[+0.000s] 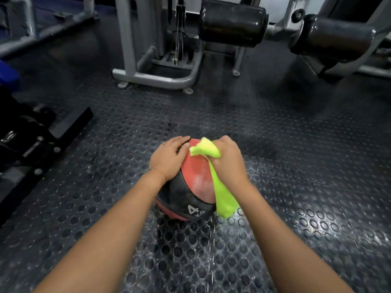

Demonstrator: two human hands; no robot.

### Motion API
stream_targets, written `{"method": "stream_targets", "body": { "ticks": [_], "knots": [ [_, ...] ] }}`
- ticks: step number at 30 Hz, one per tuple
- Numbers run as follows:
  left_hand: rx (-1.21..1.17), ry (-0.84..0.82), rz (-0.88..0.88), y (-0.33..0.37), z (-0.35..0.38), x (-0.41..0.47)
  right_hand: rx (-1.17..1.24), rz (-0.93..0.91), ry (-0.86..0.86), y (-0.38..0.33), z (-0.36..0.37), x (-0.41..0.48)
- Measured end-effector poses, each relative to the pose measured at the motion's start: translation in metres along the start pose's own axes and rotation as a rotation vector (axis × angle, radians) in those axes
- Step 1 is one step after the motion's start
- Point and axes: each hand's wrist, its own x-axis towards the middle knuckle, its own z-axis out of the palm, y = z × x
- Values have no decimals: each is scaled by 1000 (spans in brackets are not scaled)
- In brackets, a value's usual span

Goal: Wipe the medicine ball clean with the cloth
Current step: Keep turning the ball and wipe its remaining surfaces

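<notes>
A red and black medicine ball (195,176), marked "4 kg", sits on the studded rubber floor in front of me. My left hand (169,158) lies flat over its upper left side, fingers spread across the top. My right hand (229,161) grips a bright yellow-green cloth (222,193) against the ball's right side. One end of the cloth bunches above my thumb and the other hangs down to the floor. The red panel shows a pale, dusty patch near the cloth.
A grey weight-machine frame (156,79) stands on the floor beyond the ball. Black padded rollers (232,22) of another machine sit at the upper right. A black bench base (42,140) lies to the left. Wet streaks mark the floor (317,166) around the ball.
</notes>
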Motion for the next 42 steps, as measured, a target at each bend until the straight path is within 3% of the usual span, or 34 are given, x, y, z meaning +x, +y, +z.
{"method": "stream_targets", "body": {
  "ticks": [3,8,12,14,17,20,26,28,31,32,34,39,42],
  "knots": [
    [-41,-3,-140,4,-4,12,24,-105,7,3,5,-35],
    [-51,-3,-194,5,-4,26,63,-203,2,14,11,-69],
    [-1,-11,-259,8,1,26,129,115,100,21,11,-8],
    [164,-45,-304,11,5,21,117,220,116,29,13,12],
    [433,-31,-164,17,5,21,78,222,93,31,14,18],
    [248,-139,-8,21,6,31,55,222,101,33,11,10],
    [131,-119,-48,25,6,32,171,-13,87,7,16,-93],
    [117,-66,-52,24,6,21,283,108,152,8,18,-94],
    [74,37,-59,19,9,0,450,478,330,26,21,-58],
    [67,68,-74,18,9,-8,445,610,342,35,22,-45],
    [70,107,-124,17,7,-25,370,683,311,41,23,-37],
    [325,45,-215,23,-12,-23,244,337,267,0,23,-94],
    [166,-61,-215,16,-17,-16,263,131,191,-12,26,-118]
  ]
}}
